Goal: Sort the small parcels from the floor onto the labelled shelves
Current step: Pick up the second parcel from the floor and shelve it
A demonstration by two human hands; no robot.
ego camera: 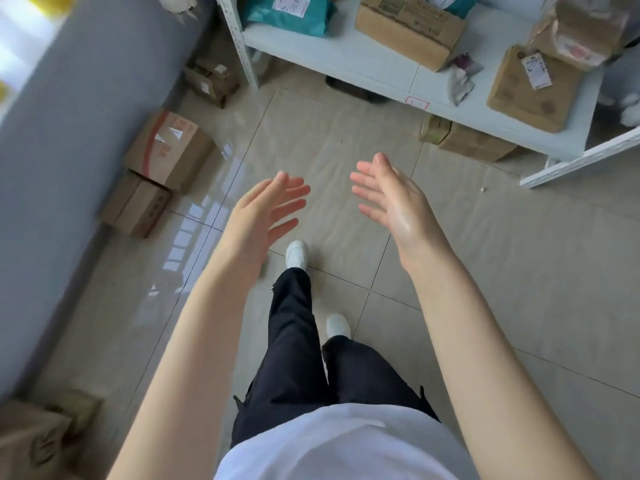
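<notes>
Both the left hand and the right hand hung spread and empty, between parcels. Cardboard boxes lay on the floor left of the white shelf; the next move looked like stooping for one.

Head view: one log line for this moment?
left hand open, empty | right hand open, empty | cardboard boxes on floor by wall | phase: between parcels

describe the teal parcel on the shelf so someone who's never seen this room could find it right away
Start at the white shelf along the far side of the tiled floor. At its left end, beside the slotted metal upright, lies the teal parcel. It is a soft plastic bag with a white label, while its neighbours are brown cardboard boxes.
</notes>
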